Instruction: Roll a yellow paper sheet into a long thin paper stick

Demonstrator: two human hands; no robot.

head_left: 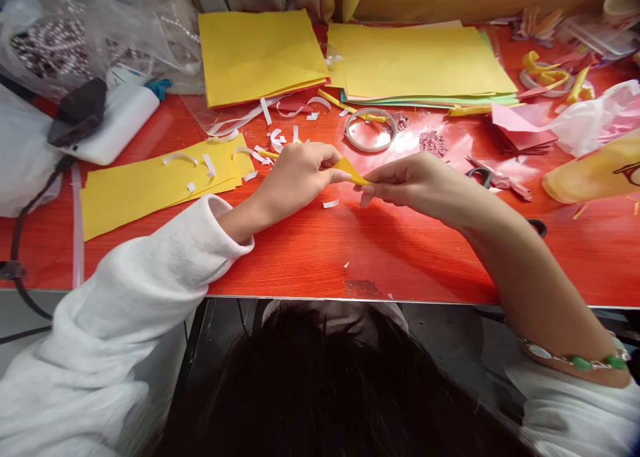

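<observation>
Between my two hands is a small folded piece of yellow paper [351,171], held just above the red table [295,260]. My left hand [306,170] pinches its left end between thumb and fingers. At the other end, the fingertips of my right hand [417,182] close on its narrow tip. A bit of white strip [367,197] shows under the right fingertips; whether it is held too, I cannot tell. Behind the hands lies a roll of clear tape [371,149]. Scissors [480,176], partly hidden, lie beyond my right wrist.
Long yellow paper strips [150,194] with white scraps on them lie at left. Two stacks of yellow sheets [263,57] stand along the back. A white device [113,120] with a black cable is far left. Pink paper [525,130] and a yellow tumbler [590,170] sit at right.
</observation>
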